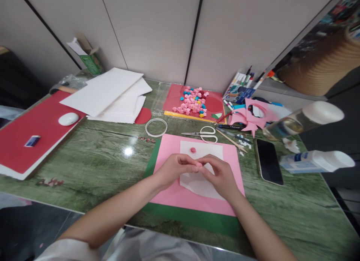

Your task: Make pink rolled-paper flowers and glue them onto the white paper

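Note:
Between the fingertips of both hands is a small pink paper flower point(199, 165), tightly rolled; its details are too small to make out. My left hand point(180, 169) pinches it from one side, and my right hand point(218, 174) pinches it from the other. Just beyond them a darker pink paper flower point(192, 150) rests on a white sheet point(202, 184). That sheet lies on pink paper point(168, 195), which overlaps a green sheet point(194, 216). White-handled scissors point(207, 134) lie past the papers.
Several pink, blue and yellow paper flowers point(194, 102) are heaped on a red sheet point(171, 98). A tape roll point(156, 128), phone point(269, 161), bottles point(317, 161), pink scraps point(249, 116) and a pen box point(240, 89) surround the work. White sheets point(104, 92) lie left.

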{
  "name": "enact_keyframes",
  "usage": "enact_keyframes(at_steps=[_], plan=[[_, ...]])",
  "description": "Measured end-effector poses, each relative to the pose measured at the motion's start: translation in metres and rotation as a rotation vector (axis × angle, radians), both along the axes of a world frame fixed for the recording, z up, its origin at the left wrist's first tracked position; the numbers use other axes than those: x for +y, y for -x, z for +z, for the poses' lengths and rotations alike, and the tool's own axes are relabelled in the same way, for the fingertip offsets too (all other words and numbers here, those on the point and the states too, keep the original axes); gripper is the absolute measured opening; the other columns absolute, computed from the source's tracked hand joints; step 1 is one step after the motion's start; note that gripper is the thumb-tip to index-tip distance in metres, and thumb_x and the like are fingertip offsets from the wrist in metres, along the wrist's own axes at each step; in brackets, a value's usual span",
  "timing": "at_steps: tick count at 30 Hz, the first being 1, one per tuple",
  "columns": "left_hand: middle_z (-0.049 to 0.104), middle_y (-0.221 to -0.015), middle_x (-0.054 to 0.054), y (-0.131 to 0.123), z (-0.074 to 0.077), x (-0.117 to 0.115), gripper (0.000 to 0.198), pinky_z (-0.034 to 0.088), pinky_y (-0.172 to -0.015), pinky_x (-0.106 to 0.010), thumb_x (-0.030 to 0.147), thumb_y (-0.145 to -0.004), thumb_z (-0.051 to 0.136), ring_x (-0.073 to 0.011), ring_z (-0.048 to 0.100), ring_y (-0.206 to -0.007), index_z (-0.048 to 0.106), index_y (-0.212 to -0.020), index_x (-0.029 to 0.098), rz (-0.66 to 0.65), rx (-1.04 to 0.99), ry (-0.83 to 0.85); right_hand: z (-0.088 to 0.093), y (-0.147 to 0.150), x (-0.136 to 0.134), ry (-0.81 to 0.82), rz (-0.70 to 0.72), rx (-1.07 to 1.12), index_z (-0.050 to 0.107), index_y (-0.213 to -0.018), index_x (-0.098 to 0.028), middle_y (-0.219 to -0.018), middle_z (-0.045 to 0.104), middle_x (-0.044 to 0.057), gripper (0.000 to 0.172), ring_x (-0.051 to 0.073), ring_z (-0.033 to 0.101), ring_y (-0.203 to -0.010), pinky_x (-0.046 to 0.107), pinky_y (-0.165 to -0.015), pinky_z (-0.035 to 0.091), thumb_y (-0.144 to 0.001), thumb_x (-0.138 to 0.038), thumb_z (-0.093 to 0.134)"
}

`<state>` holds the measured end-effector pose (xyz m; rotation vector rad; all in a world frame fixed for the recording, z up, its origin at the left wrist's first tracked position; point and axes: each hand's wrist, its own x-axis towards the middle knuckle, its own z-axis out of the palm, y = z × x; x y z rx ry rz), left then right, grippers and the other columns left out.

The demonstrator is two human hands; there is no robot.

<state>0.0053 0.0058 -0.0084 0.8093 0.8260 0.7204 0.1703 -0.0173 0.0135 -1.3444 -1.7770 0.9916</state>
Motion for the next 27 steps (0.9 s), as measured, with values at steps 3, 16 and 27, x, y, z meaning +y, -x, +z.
enact_keyframes(at_steps=[3,16,27], plan=[[0.069,-0.073,-0.003,0.001,0.002,0.001,0.015,0.041,-0.073,-0.027,0.023,-0.058,0.075,-0.0128,0.059,-0.070,0.070,-0.070,0.016,-0.015,0.016,-0.003,0.000,-0.001,0.000,-0.004,0.014,0.012,0.063,-0.082,-0.020,-0.077,0.062,0.002,0.012,0.015,0.058,-0.074,0.028,-0.069,0.045,-0.079,-0.030,0.057],[0.059,-0.064,-0.001,-0.002,-0.012,0.002,0.022,0.034,-0.061,-0.022,0.026,-0.061,0.075,-0.0055,0.048,-0.058,0.069,-0.077,0.013,0.018,-0.126,0.212,-0.013,-0.001,0.007,0.212,-0.051,0.142,0.063,-0.083,-0.020,-0.080,0.065,0.002,0.018,0.015,0.059,-0.077,0.026,-0.072,0.044,-0.079,-0.036,0.055],[0.057,-0.066,-0.001,-0.002,-0.007,0.004,0.023,0.031,-0.059,-0.021,0.028,-0.062,0.074,-0.0058,0.046,-0.059,0.068,-0.079,0.012,-0.009,-0.173,0.219,-0.010,0.001,0.006,0.238,-0.070,0.207,0.059,-0.084,-0.020,-0.076,0.061,0.001,0.020,0.014,0.057,-0.073,0.025,-0.070,0.044,-0.079,-0.038,0.054]])
